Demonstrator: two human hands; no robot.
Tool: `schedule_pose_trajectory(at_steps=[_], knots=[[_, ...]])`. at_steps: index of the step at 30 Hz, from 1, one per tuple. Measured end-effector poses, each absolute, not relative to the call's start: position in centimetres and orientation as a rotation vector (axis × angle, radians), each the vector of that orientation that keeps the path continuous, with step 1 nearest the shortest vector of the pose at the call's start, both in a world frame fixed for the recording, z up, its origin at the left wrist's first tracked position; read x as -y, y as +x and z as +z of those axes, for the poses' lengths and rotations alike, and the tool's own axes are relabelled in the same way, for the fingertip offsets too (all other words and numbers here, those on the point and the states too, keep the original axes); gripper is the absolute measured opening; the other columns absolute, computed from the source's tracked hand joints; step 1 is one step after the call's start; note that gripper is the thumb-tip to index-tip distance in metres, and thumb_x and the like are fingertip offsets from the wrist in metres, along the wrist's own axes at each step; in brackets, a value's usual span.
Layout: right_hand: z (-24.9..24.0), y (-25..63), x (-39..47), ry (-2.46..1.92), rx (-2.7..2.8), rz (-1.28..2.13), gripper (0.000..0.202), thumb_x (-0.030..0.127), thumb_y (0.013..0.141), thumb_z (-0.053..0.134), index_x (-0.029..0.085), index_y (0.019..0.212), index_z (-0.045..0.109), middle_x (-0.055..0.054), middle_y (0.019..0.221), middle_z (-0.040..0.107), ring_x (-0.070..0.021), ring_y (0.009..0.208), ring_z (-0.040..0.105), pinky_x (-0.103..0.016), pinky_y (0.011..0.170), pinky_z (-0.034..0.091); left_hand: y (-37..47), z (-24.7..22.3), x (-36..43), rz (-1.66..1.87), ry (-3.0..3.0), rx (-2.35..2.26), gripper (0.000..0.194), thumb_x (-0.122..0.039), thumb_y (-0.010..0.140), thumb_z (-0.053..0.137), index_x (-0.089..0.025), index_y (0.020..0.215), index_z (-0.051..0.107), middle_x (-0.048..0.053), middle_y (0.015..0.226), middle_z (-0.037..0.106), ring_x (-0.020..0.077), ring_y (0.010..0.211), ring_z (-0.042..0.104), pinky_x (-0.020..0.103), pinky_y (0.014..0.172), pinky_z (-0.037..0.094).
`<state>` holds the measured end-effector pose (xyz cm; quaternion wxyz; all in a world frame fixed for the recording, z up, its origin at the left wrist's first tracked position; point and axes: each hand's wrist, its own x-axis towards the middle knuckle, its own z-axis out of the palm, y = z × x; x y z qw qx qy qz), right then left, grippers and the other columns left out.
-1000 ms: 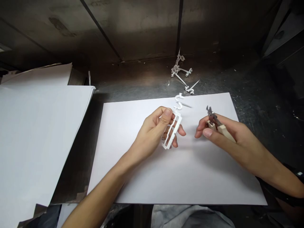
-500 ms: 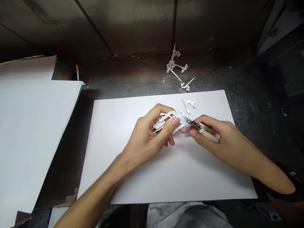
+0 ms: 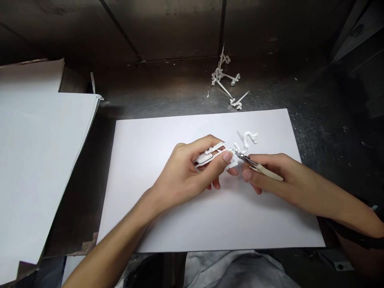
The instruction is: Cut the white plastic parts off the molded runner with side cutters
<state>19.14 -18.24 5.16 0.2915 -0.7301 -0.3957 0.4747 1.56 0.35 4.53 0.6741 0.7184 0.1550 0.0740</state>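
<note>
My left hand point(image 3: 192, 168) is closed on a white molded plastic part point(image 3: 206, 157), thumb on top and fingers beneath. A curled white plastic sprue point(image 3: 248, 140) stands up at the part's right end. In my right hand point(image 3: 279, 176) is a pair of cream-handled nippers point(image 3: 265, 172), its metal jaws point(image 3: 240, 155) at the base of the sprue, where it meets the part. My fingers hide some of the part, and whether the jaws bite through cannot be seen. Both hands are above a white sheet point(image 3: 168, 232).
Cut white sprues point(image 3: 220, 76) lie in a small heap on the dark metal bench point(image 3: 150, 92) behind the sheet, with small scraps scattered around. A stack of white paper point(image 3: 39, 152) is at the left. A metal wall point(image 3: 180, 28) rises at the back.
Both hands, with the part, sprue and nippers, have shifted slightly right and down in view. The nippers' handles look squeezed closer together. The camera view has tilted a little.
</note>
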Motion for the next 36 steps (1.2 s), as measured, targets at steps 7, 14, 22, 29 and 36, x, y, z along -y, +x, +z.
schedule_pose_trajectory(at_steps=[7, 14, 22, 29, 36], knots=[[5.3, 19.3, 18.2, -1.939, 1.079, 1.33, 0.046, 0.056, 0.114, 0.062, 0.02, 0.087, 0.067, -0.003, 0.079, 0.063, -0.0206, 0.071, 0.057, -0.028, 0.058, 0.04, 1.6, 4.7, -0.5, 0.121, 1.617, -0.345, 0.024, -0.038, 0.112, 0.069, -0.017, 0.102, 0.074, 0.004, 0.1, 0.081, 0.0141, 0.06, 0.073, 0.021, 0.049, 0.058], [5.0, 19.1, 18.3, -2.047, 1.139, 1.219, 0.039, 0.048, 0.11, 0.066, 0.022, 0.083, 0.068, -0.001, 0.07, 0.059, -0.0232, 0.069, 0.059, -0.03, 0.062, 0.046, 1.7, 4.3, -0.9, 0.064, 1.661, -0.33, 0.017, -0.032, 0.113, 0.066, -0.018, 0.105, 0.073, 0.001, 0.1, 0.08, 0.0136, 0.062, 0.073, 0.02, 0.051, 0.059], [4.4, 18.8, 18.2, -2.029, 1.147, 1.235, 0.048, 0.049, 0.111, 0.065, 0.021, 0.073, 0.057, -0.002, 0.069, 0.057, -0.0245, 0.073, 0.061, -0.031, 0.066, 0.049, 1.7, 4.3, -0.8, 0.03, 1.623, -0.359, 0.018, -0.033, 0.112, 0.067, -0.018, 0.104, 0.072, 0.003, 0.1, 0.079, 0.014, 0.062, 0.073, 0.018, 0.05, 0.058], [4.0, 18.3, 18.1, -2.098, 1.216, 1.137, 0.055, 0.057, 0.118, 0.051, 0.021, 0.077, 0.062, 0.0, 0.063, 0.051, -0.0202, 0.06, 0.049, -0.031, 0.056, 0.035, 1.7, 4.2, -1.0, 0.037, 1.609, -0.366, 0.02, -0.037, 0.112, 0.066, -0.019, 0.105, 0.072, 0.003, 0.098, 0.079, 0.0142, 0.062, 0.072, 0.019, 0.051, 0.058], [3.8, 18.6, 18.2, -2.113, 1.115, 1.068, 0.055, 0.063, 0.116, 0.053, 0.021, 0.08, 0.051, 0.001, 0.069, 0.045, -0.0187, 0.063, 0.041, -0.031, 0.057, 0.03, 1.6, 4.4, -1.2, 0.147, 1.465, -0.397, 0.023, -0.043, 0.114, 0.064, -0.02, 0.121, 0.066, 0.007, 0.111, 0.078, 0.0162, 0.077, 0.073, 0.025, 0.072, 0.062]])
